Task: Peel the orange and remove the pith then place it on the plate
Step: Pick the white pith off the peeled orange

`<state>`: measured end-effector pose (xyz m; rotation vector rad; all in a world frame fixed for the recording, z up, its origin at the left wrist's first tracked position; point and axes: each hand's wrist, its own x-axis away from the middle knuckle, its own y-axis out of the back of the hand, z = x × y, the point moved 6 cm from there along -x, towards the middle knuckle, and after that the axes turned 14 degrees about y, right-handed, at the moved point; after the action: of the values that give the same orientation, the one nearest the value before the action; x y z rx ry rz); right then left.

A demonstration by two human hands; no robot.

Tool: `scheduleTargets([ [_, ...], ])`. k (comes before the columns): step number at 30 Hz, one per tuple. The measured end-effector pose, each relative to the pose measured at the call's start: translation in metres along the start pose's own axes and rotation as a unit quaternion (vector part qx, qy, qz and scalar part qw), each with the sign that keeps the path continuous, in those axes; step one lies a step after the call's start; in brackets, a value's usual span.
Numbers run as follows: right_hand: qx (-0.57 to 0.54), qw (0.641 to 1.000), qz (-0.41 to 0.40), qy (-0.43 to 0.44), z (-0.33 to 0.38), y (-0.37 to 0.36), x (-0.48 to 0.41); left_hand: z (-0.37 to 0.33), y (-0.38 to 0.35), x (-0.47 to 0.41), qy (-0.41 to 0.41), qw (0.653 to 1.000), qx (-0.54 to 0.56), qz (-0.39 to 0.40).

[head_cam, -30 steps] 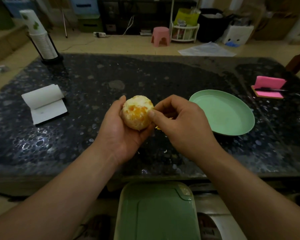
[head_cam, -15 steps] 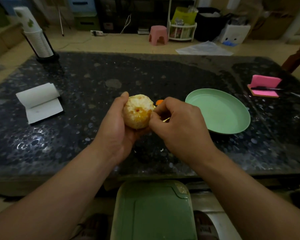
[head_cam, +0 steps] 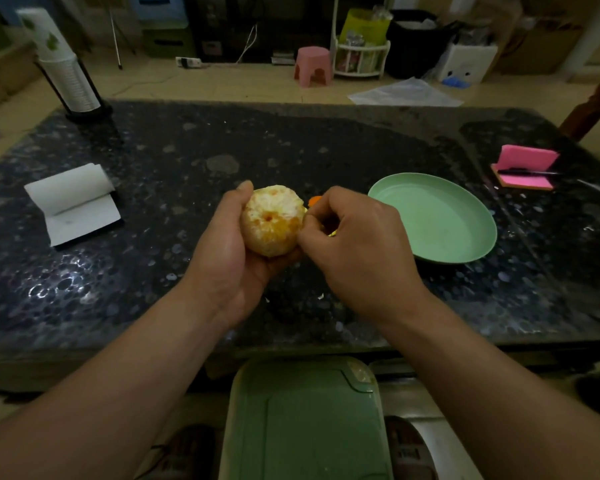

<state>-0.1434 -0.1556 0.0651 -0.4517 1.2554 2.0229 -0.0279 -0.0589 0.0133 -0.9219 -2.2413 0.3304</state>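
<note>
One stack of paper cups (head_cam: 63, 64) is counted at the far left of the table (head_cam: 187, 140); what is found next?

One white pad (head_cam: 73, 202), laid flat on the dark speckled stone, with its top sheet curled over into a roll.

How many hands are seen, and how are they set?

Two. The left hand (head_cam: 229, 258) is cupped under and round one orange (head_cam: 272, 220), which is held above the table near its middle. The fruit is round and its rind is off. Its surface is rough with pale pith over patches of orange flesh. The right hand (head_cam: 357, 251) is curled tight, with thumb and fingertips pinched on the fruit's right side. Whether pith is caught between them cannot be told.

And further right?

One small scrap of peel (head_cam: 315, 201) is glimpsed behind the right hand. One plate (head_cam: 465, 244), round, shallow, smooth and pale green, is set just beside that hand. One pink pad of notes (head_cam: 527, 157) is placed near the right edge with its cover propped up, and one dark pen (head_cam: 527, 173) is laid across it.
</note>
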Motion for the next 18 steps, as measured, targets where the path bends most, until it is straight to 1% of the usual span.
scheduleTargets([
  [6, -0.087, 0.995, 0.006, -0.036, -0.0008, 0.0076, 0.0019, -0.003, -0.002, 0.0026, 0.02, 0.998, 0.056, 0.019],
  [18, -0.055, 0.998, 0.013, -0.024, 0.0031, 0.0095, 0.0041, -0.006, -0.0045, 0.0081, -0.006, 1.0, 0.02, 0.015],
])
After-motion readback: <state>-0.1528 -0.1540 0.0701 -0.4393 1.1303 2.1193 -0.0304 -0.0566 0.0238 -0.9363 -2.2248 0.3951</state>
